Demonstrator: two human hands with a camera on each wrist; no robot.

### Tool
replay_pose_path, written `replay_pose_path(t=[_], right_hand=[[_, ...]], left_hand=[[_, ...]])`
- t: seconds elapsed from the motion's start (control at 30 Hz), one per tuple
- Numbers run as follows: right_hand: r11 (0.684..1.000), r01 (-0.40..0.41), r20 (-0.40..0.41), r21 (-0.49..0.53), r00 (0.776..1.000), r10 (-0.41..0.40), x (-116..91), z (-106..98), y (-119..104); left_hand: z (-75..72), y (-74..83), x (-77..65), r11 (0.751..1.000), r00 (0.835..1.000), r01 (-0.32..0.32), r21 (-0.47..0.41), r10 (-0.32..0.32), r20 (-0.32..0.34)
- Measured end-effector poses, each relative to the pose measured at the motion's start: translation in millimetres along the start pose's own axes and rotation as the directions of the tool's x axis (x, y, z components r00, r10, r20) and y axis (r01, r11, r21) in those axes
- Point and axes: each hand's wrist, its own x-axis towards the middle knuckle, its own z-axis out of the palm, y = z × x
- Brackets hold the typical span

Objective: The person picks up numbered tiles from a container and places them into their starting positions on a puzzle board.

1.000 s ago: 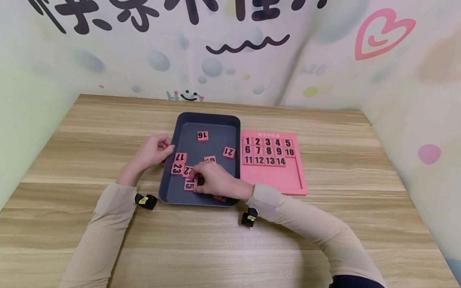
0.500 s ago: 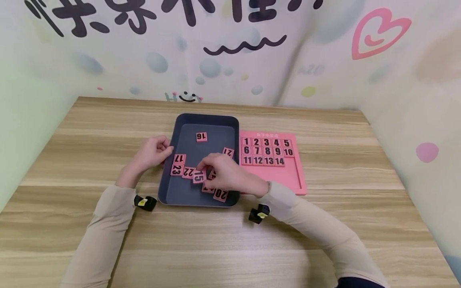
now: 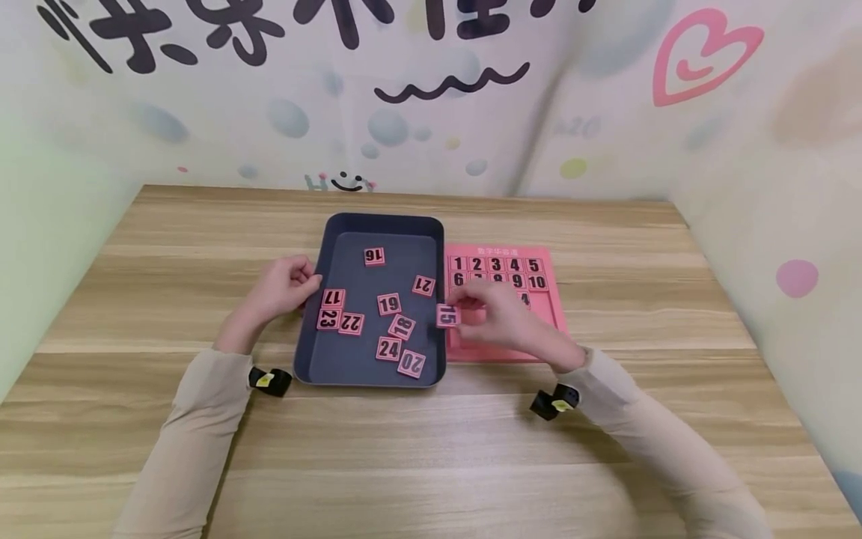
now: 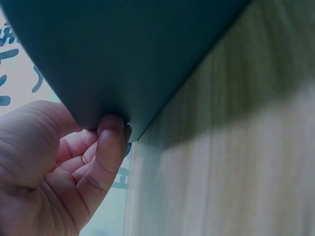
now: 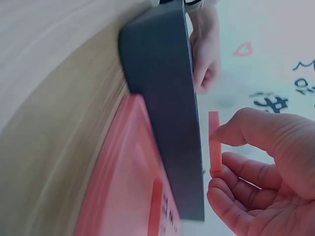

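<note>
In the head view, my right hand (image 3: 501,318) pinches a pink number tile (image 3: 447,315) marked 15 between thumb and fingers. It is over the seam where the dark tray (image 3: 350,361) meets the pink puzzle board (image 3: 465,251). Seen from the right wrist, the tile (image 5: 214,142) stands on edge, above the tray wall (image 5: 165,98). My left hand (image 3: 283,283) holds the tray's left rim; the left wrist view shows its fingertips at the tray wall (image 4: 123,59). Rows of numbered tiles fill the board's upper part, some hidden behind my right hand.
Loose tiles lie in the tray: 16 (image 3: 374,257) near the back, 21 (image 3: 423,285) at the right, 17 (image 3: 333,298) with 23 and 22 at the left, and several more toward the front right. The wooden table (image 3: 377,457) extends to a printed backdrop (image 3: 256,112).
My right hand has drawn tile 15 from beside tile 22, lifted it and carried it right to the tray's edge by the board. My left hand stays at the left rim.
</note>
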Motion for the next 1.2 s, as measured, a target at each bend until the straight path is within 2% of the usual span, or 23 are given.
replay_pose_path(t=[0.23,0.57,1.0,1.1,1.2], right_hand=[[0.999,-0.035,-0.031,-0.04,0.999,0.034,-28,-14,21],[0.983,-0.141,-0.04,-0.119,0.99,0.137,-63,-25,46],[0.978,-0.153,-0.015,-0.145,0.988,0.153,-74,-25,59],[0.975,-0.168,-0.048,-0.143,0.986,0.163,-73,-24,57],[0.962,-0.227,-0.108,-0.152,0.971,0.212,-72,-20,53]], left_hand=[[1.0,-2.1,-0.3,1.0,1.0,0.011,0.029,-0.01,-0.008],[1.0,-2.7,1.1,1.0,1.0,0.019,0.022,-0.019,-0.002],[1.1,-4.0,0.8,0.999,1.0,0.016,0.029,-0.016,-0.004],[1.0,-3.6,0.6,1.0,1.0,0.014,0.027,-0.014,-0.001],[0.5,-3.2,0.3,1.0,1.0,0.014,0.019,-0.014,0.002]])
